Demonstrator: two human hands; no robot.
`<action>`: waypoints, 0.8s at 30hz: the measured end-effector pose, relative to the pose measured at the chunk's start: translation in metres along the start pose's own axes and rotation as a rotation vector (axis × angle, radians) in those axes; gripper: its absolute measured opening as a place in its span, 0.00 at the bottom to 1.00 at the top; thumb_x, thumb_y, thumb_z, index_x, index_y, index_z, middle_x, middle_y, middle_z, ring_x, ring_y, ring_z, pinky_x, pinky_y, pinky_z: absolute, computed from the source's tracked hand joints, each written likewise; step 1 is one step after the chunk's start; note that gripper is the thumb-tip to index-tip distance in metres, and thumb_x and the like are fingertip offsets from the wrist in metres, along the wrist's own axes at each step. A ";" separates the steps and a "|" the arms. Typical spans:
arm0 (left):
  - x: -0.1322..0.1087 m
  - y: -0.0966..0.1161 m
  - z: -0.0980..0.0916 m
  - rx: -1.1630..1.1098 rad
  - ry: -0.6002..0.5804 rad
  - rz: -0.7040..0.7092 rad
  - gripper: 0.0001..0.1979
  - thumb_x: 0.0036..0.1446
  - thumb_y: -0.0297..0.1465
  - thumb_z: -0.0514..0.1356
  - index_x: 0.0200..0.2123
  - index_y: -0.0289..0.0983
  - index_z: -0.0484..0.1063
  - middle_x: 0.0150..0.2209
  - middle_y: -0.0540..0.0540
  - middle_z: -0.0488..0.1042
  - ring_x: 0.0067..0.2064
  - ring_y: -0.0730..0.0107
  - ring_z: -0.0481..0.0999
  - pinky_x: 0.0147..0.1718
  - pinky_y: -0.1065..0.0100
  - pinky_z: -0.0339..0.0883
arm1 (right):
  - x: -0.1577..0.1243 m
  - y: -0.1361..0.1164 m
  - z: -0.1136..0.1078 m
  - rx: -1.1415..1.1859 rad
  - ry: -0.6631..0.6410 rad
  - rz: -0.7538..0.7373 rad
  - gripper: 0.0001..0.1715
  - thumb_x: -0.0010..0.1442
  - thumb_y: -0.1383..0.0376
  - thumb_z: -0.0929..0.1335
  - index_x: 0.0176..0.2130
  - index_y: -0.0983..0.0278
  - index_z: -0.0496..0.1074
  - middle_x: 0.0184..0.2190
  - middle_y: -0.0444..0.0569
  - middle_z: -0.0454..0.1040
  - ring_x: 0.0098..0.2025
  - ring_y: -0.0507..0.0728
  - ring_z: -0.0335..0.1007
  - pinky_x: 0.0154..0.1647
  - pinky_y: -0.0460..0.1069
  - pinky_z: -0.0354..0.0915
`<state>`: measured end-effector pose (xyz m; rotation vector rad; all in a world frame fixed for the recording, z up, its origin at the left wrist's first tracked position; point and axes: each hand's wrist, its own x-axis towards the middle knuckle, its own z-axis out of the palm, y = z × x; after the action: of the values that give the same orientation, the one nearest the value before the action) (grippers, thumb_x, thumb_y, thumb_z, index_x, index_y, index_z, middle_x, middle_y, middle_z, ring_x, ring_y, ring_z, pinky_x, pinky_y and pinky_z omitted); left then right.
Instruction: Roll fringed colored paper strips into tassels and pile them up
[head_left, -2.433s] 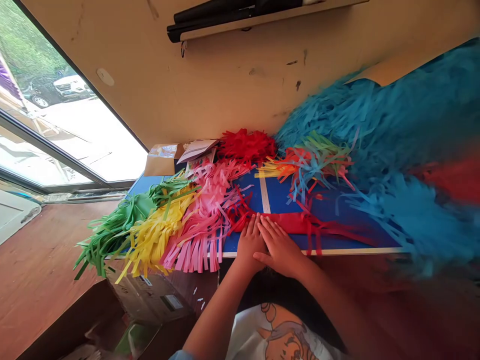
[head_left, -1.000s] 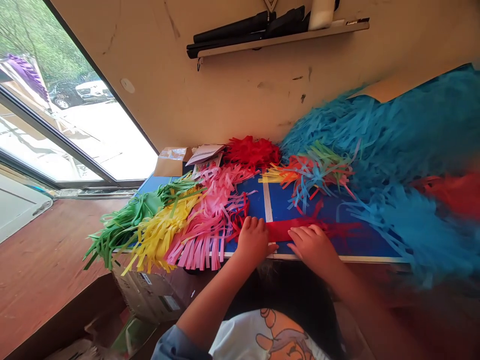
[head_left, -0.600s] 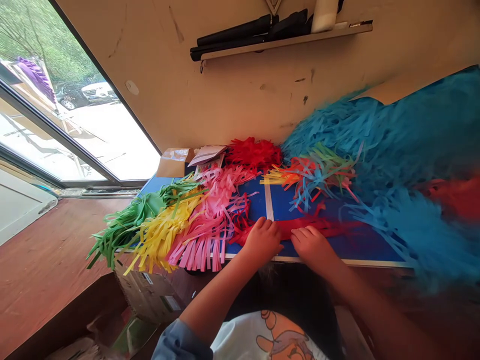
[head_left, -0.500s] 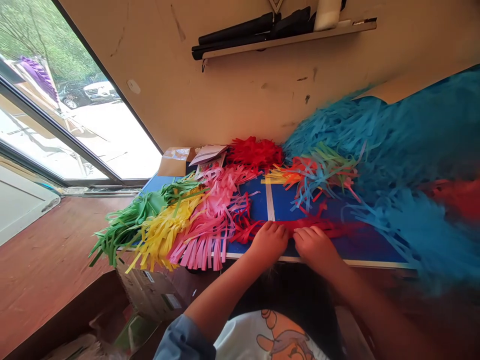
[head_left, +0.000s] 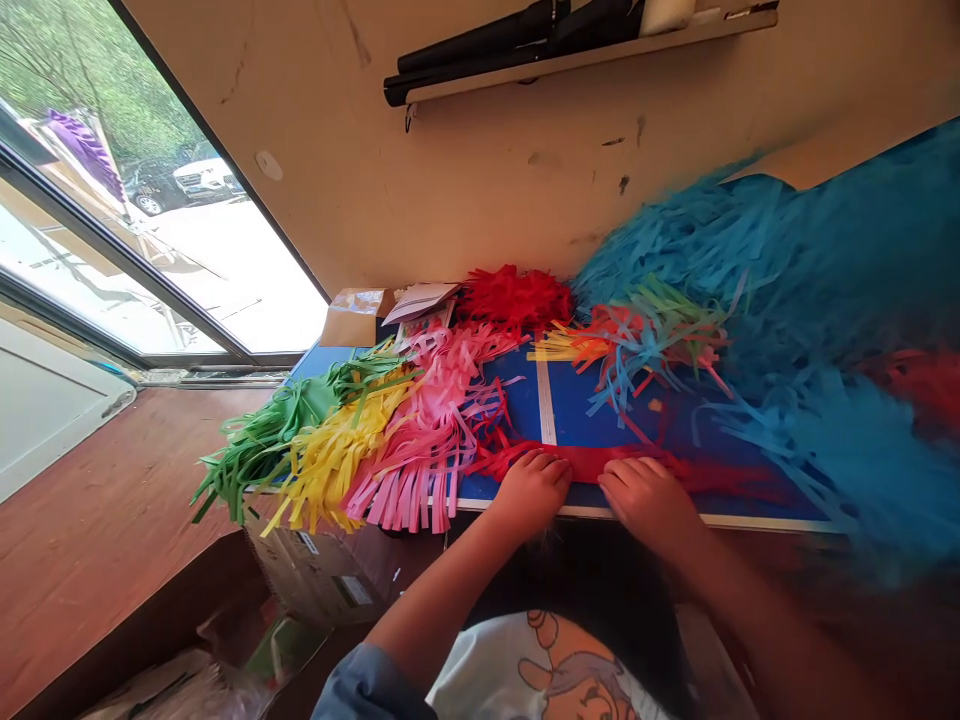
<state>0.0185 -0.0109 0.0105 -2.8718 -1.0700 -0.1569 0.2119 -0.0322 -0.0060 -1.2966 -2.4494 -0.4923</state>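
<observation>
A red fringed paper strip (head_left: 589, 463) lies along the front of the blue table (head_left: 581, 405), its loose fringe spreading to both sides. My left hand (head_left: 532, 488) is closed over the strip, fingers together and curled. Across a short gap, my right hand (head_left: 646, 497) grips the same strip with its fingers bent over it. The undersides of both hands, thumbs included, are hidden. Close to my left hand lie bundles of pink fringe (head_left: 427, 440), yellow fringe (head_left: 341, 455) and green fringe (head_left: 289, 420).
A large heap of blue fringe (head_left: 810, 270) covers the right side. Behind the strip are a multicoloured fringe bundle (head_left: 637, 345) and a red bundle (head_left: 517, 300). An envelope (head_left: 352, 318) sits at the back left. Below stands an open cardboard box (head_left: 319, 575).
My hands have moved apart slightly along the red strip, baring a flat stretch between them. The view has shifted a little.
</observation>
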 end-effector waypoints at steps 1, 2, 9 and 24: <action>-0.003 -0.001 0.000 -0.005 0.002 0.002 0.13 0.62 0.26 0.50 0.47 0.33 0.70 0.46 0.43 0.73 0.47 0.64 0.70 0.49 0.63 0.62 | -0.003 0.001 -0.001 0.003 -0.003 -0.006 0.14 0.59 0.73 0.60 0.29 0.64 0.72 0.29 0.49 0.72 0.33 0.54 0.63 0.37 0.50 0.51; -0.006 -0.003 0.000 -0.010 0.004 0.004 0.14 0.62 0.26 0.50 0.47 0.33 0.70 0.47 0.43 0.73 0.48 0.64 0.70 0.51 0.62 0.61 | -0.006 0.003 -0.002 0.005 -0.008 -0.010 0.15 0.60 0.72 0.59 0.30 0.64 0.72 0.29 0.49 0.72 0.33 0.54 0.64 0.38 0.50 0.51; -0.018 -0.009 0.002 -0.040 0.012 -0.004 0.14 0.62 0.25 0.49 0.47 0.36 0.70 0.48 0.43 0.73 0.48 0.65 0.70 0.53 0.60 0.60 | -0.021 0.008 -0.008 0.001 -0.009 0.001 0.16 0.61 0.72 0.59 0.32 0.65 0.73 0.31 0.50 0.73 0.35 0.55 0.65 0.40 0.51 0.53; -0.005 -0.017 -0.010 -0.106 0.013 -0.212 0.12 0.60 0.38 0.53 0.38 0.38 0.71 0.39 0.48 0.72 0.41 0.67 0.68 0.40 0.66 0.63 | 0.019 0.026 0.003 0.292 -0.290 0.120 0.15 0.60 0.67 0.58 0.32 0.64 0.72 0.35 0.50 0.73 0.38 0.55 0.65 0.41 0.50 0.57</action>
<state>0.0032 -0.0021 0.0201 -2.8360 -1.4029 -0.2509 0.2234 -0.0030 0.0033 -1.4579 -2.5259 0.0906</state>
